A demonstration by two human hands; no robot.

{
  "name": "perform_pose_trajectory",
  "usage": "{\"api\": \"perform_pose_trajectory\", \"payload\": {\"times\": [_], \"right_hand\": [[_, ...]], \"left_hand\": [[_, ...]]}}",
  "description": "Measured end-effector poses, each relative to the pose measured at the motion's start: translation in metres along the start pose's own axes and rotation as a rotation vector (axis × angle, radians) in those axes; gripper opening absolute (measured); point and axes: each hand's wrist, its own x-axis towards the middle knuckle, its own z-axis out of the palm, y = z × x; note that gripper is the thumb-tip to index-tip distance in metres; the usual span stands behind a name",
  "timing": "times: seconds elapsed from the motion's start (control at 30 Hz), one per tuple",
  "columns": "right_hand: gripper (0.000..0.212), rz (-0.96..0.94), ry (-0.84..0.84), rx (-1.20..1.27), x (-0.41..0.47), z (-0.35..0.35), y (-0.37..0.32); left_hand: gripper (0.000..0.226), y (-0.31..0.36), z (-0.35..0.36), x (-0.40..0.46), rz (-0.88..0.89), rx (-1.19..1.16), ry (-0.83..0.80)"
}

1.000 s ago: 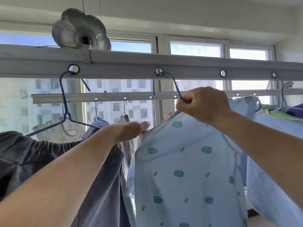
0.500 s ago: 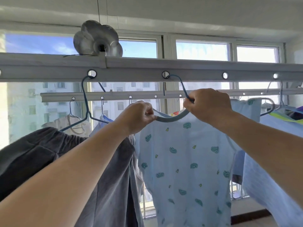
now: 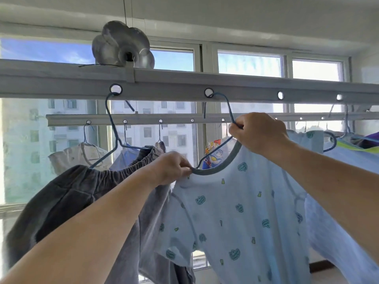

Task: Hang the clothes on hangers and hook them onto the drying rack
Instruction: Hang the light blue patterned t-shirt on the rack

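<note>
Shirt: pale blue, printed with small teal and yellow-green motifs; neckband grey-blue. Its hanger: blue wire. Trousers at the near rail's left end: dark grey, on a second blue hanger. Near rail: light grey. Garment behind the neckline: blue, red and yellow, possibly a cartoon print. Far-rail top: off-white, faintly speckled.
</note>
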Motion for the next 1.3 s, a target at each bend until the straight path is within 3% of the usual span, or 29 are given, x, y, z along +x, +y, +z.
{"api": "perform_pose_trajectory", "payload": {"times": [0.2, 0.33, 0.43, 0.63, 1.0, 1.13, 1.3], "right_hand": [[0.039, 0.011, -0.065, 0.082, -0.002, -0.004, 0.004], [0.036, -0.002, -0.206, 0.283, -0.002, -0.011, 0.008], [0.022, -0.004, -0.345, 0.433, -0.003, -0.02, 0.014], [0.008, 0.0, -0.425, 0.432, -0.004, -0.032, 0.032], [0.011, 0.073, -0.427, 0.345, -0.012, -0.035, 0.052], [0.028, 0.082, -0.482, 0.358, -0.015, -0.033, 0.046], [0.015, 0.078, -0.613, 0.496, -0.02, -0.035, 0.053]], "left_hand": [[0.017, 0.004, 0.001, -0.007, 0.041, -0.283, 0.113], [0.018, 0.01, -0.001, -0.007, 0.057, -0.378, 0.191], [0.013, 0.018, -0.001, -0.003, 0.086, -0.397, 0.245], [0.012, 0.02, -0.003, -0.002, 0.129, -0.326, 0.279], [0.015, -0.003, -0.009, -0.01, 0.087, -0.262, 0.378], [0.016, -0.009, -0.012, -0.015, 0.083, -0.289, 0.403], [0.017, -0.017, -0.018, -0.021, 0.071, -0.24, 0.438]]}}
